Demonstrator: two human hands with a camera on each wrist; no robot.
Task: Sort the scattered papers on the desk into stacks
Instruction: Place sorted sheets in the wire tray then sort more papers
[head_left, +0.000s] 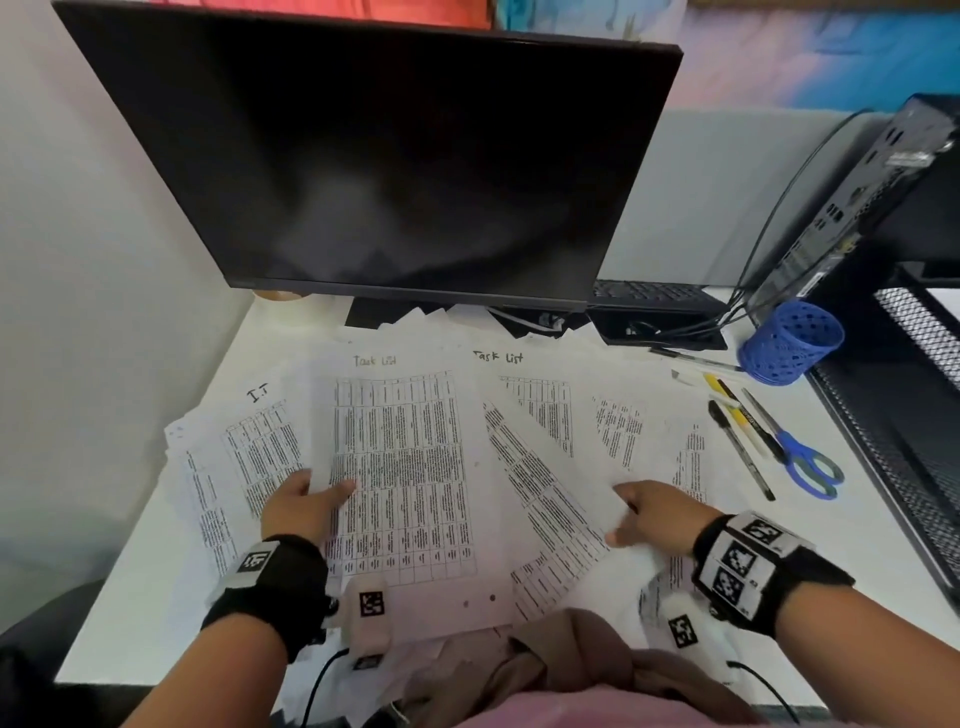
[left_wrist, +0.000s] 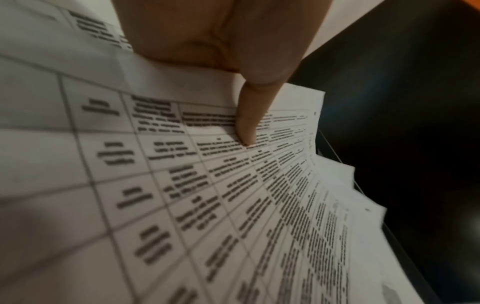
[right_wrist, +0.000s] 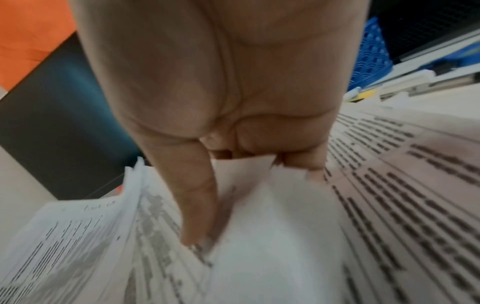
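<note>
From the head camera, printed papers (head_left: 540, 457) are seen fanned across the white desk (head_left: 130, 571) in front of a dark monitor (head_left: 374, 156). A top sheet (head_left: 405, 467) headed "Task List" (handwritten, as is the same heading on the sheet to its right) is pinched at its left edge by the left hand (head_left: 304, 506), thumb laid on the print and fingers tucked beneath. The edge of another sheet lower right is gripped by the right hand (head_left: 657, 517), its fingers curled. Off to the right, a blue pen cup (head_left: 792, 343) is seen tipped on its side, with pens (head_left: 737, 431) and blue-handled scissors (head_left: 805, 462) lying beside it on the desk.

From the left wrist camera, the thumb (left_wrist: 249, 119) is shown pressed down on the gridded table of the top sheet (left_wrist: 155, 185), while the other fingers are hidden under the paper. More sheet corners are stepped out beyond it against the dark monitor.

From the right wrist camera, a lifted paper corner (right_wrist: 246, 170) is held between the thumb (right_wrist: 197, 195) and the curled fingers of the right hand (right_wrist: 233, 92); the remaining sheets are spread on both sides, blurred.
</note>
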